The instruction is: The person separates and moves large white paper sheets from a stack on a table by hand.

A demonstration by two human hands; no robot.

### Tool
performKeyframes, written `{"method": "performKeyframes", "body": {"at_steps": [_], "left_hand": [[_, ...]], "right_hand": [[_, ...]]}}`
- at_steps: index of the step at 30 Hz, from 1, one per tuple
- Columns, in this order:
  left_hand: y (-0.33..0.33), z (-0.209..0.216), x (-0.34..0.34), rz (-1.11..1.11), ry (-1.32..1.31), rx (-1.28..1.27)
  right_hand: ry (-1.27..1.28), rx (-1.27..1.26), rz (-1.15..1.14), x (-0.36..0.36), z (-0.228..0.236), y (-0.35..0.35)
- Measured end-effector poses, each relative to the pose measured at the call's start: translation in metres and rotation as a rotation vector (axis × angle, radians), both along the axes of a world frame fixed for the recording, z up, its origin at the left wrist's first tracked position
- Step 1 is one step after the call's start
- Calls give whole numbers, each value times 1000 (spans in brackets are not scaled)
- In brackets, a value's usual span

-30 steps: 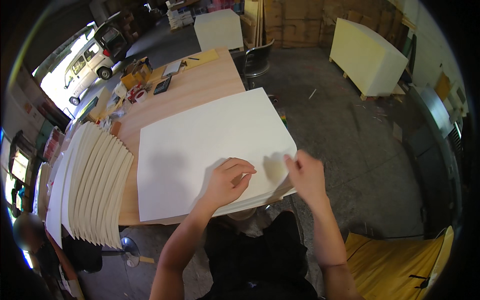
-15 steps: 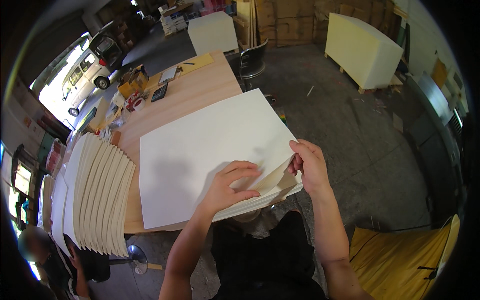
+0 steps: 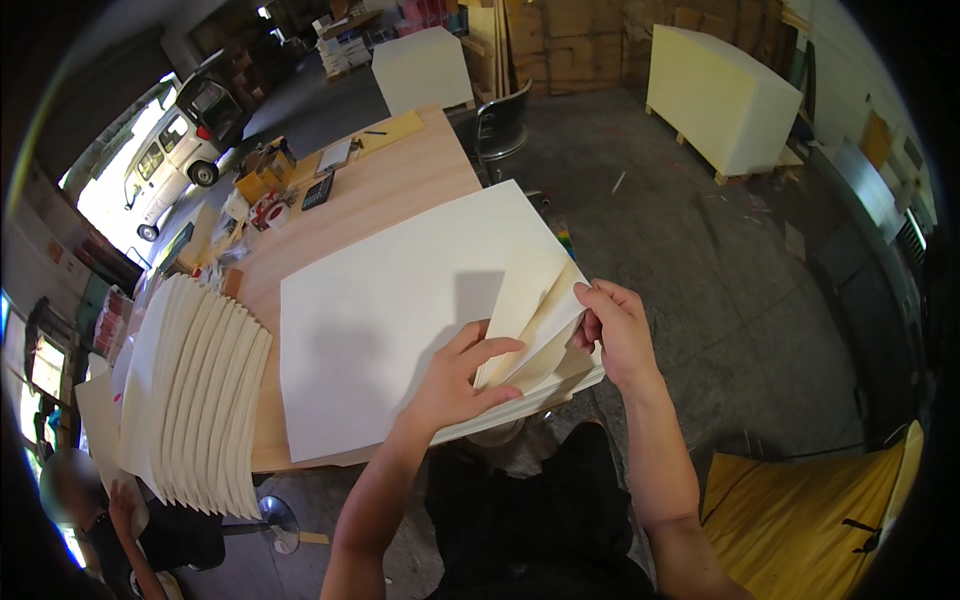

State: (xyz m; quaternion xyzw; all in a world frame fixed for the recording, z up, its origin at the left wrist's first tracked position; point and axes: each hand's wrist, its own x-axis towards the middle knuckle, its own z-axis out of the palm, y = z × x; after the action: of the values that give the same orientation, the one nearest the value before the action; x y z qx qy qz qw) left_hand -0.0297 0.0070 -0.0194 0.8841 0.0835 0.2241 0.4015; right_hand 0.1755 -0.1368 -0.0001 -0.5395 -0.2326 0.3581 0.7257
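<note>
A stack of large white paper sheets (image 3: 380,300) lies on the table in front of me. My right hand (image 3: 617,328) pinches the right-hand corner of the sheets between thumb and fingers. Near that corner the edge of a top sheet is curled up and folded back as a cream flap (image 3: 512,295). Against the flap rests my left hand (image 3: 462,375), with its thumb and fingers apart. Further layers show beneath, their edges fanned slightly between my hands. The fingertips under the right corner are partly hidden.
Left on the wooden table (image 3: 420,165) stands a fanned pile of sheets (image 3: 200,390), with a person (image 3: 130,520) beside it. Tape rolls (image 3: 275,212) and a calculator (image 3: 318,190) lie farther back. A chair (image 3: 505,125) stands beyond; a yellow cloth (image 3: 800,520) hangs at lower right.
A sheet's edge has flipped up and back toward my left hand, forming the flap. My right hand keeps its hold on the corner. The person at left has moved a sheet beside the pile.
</note>
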Motion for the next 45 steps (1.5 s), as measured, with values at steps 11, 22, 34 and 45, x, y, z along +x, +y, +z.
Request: {"method": "performKeyframes", "body": {"at_steps": [11,22,34,45], "left_hand": [[-2,0,2,63,9,-61],[0,-7,3,27,2,37],[1,-9,5,31,-65,61],[5,-9,4,36,-22,17]], "right_hand": [[-243,-79,-95,-4,-3,-6],[69,49,-31,-4,-5,-1],[39,80,3,-4,-7,-1],[-737,-10,-511,-30,-39,-31]]}}
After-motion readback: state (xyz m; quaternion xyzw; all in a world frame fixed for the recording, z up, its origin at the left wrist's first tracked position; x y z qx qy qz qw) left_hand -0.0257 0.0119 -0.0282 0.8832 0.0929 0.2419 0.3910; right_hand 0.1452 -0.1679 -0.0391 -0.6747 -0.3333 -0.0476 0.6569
